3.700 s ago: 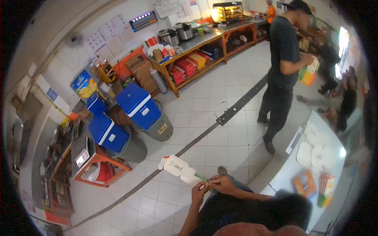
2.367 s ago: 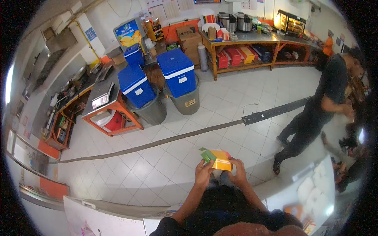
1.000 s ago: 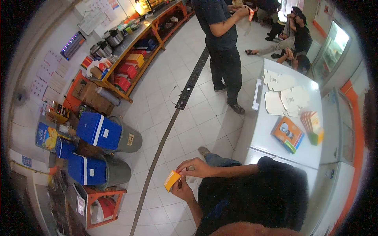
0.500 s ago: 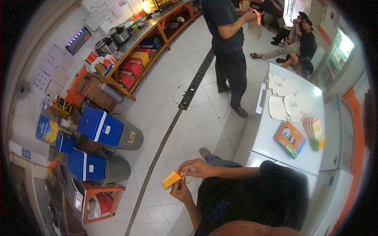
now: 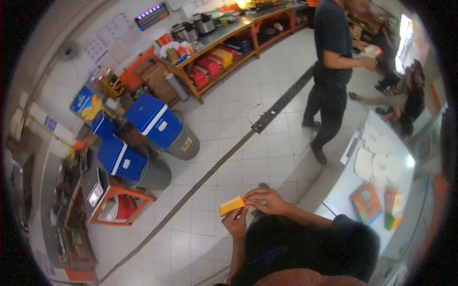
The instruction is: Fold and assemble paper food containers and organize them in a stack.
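Carton [image 5: 231, 206], yellow, sits in the head view between the left hand [image 5: 236, 222], its fingers pinching the near side, and the right hand [image 5: 267, 201], its fingertips pinching the red end [image 5: 245, 200], which an uneven tug might crease or tear.

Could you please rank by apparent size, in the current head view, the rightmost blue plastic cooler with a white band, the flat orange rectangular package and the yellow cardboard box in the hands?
Largest: rightmost blue cooler
Middle: flat orange package
Smallest: yellow box
Differing nearness leaves true sizes unsure.
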`<action>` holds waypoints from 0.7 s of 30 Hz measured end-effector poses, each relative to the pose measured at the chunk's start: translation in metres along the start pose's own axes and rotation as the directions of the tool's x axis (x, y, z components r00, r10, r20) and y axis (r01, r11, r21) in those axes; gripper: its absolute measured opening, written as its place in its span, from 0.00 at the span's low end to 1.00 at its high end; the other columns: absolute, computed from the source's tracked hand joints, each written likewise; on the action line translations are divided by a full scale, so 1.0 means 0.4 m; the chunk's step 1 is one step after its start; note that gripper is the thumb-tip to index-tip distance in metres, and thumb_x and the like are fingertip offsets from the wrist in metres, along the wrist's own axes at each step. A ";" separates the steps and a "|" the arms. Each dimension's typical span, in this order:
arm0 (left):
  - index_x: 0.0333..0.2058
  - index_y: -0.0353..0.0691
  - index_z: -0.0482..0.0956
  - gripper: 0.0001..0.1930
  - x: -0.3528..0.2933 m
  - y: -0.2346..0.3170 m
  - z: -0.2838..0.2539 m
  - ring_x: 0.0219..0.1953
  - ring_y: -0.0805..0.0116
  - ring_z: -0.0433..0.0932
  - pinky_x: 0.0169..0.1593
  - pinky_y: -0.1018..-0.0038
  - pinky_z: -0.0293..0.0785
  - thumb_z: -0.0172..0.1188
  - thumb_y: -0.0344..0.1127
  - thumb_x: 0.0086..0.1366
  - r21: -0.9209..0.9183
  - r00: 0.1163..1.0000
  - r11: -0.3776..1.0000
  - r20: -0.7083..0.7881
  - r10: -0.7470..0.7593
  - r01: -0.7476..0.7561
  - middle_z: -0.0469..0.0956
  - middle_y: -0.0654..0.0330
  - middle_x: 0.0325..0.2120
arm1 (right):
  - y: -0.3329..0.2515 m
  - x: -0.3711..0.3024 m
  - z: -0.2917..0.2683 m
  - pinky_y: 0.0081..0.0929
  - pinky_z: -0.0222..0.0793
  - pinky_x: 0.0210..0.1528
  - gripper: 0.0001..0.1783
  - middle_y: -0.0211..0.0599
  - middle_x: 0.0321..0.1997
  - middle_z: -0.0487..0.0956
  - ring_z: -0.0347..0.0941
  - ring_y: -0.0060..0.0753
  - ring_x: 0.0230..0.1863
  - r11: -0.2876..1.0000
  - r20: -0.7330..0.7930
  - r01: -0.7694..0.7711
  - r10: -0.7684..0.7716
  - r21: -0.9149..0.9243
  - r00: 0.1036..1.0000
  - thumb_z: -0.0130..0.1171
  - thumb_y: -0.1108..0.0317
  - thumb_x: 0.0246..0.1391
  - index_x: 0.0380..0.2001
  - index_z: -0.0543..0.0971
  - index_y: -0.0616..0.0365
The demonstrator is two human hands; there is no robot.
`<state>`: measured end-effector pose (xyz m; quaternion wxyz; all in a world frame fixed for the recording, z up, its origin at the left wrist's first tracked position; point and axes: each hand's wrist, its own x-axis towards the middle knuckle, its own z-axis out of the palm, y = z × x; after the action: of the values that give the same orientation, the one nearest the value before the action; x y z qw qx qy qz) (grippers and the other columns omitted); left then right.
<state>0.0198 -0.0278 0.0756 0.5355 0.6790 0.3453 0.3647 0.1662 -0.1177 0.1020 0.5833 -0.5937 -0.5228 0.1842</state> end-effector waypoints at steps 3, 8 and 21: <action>0.38 0.30 0.83 0.12 0.004 0.002 -0.008 0.33 0.72 0.82 0.39 0.78 0.77 0.70 0.24 0.53 0.040 0.996 0.996 0.039 0.081 -0.083 0.83 0.55 0.33 | 0.000 -0.002 0.005 0.29 0.76 0.45 0.07 0.40 0.43 0.81 0.79 0.36 0.43 0.999 -0.014 -0.014 0.014 0.030 1.000 0.62 0.74 0.54 0.37 0.82 0.61; 0.38 0.29 0.83 0.10 0.008 0.007 -0.015 0.34 0.72 0.82 0.40 0.78 0.76 0.68 0.23 0.56 -0.111 0.997 0.993 0.058 0.055 -0.049 0.83 0.54 0.34 | -0.006 0.007 0.010 0.28 0.75 0.45 0.09 0.40 0.44 0.82 0.79 0.36 0.44 1.000 0.024 0.006 -0.007 0.027 1.000 0.61 0.75 0.54 0.40 0.82 0.61; 0.42 0.28 0.80 0.11 0.023 0.001 -0.017 0.38 0.74 0.80 0.45 0.80 0.74 0.64 0.25 0.61 -0.263 0.989 0.955 0.093 -0.114 0.135 0.83 0.59 0.35 | -0.003 0.010 0.025 0.25 0.73 0.46 0.10 0.39 0.47 0.81 0.78 0.29 0.45 0.988 0.046 -0.097 0.092 0.123 0.995 0.62 0.75 0.54 0.41 0.83 0.58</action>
<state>0.0186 -0.0167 0.0782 0.6572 0.5906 0.3141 0.3474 0.1591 -0.1097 0.1022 0.5993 -0.5764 -0.4930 0.2560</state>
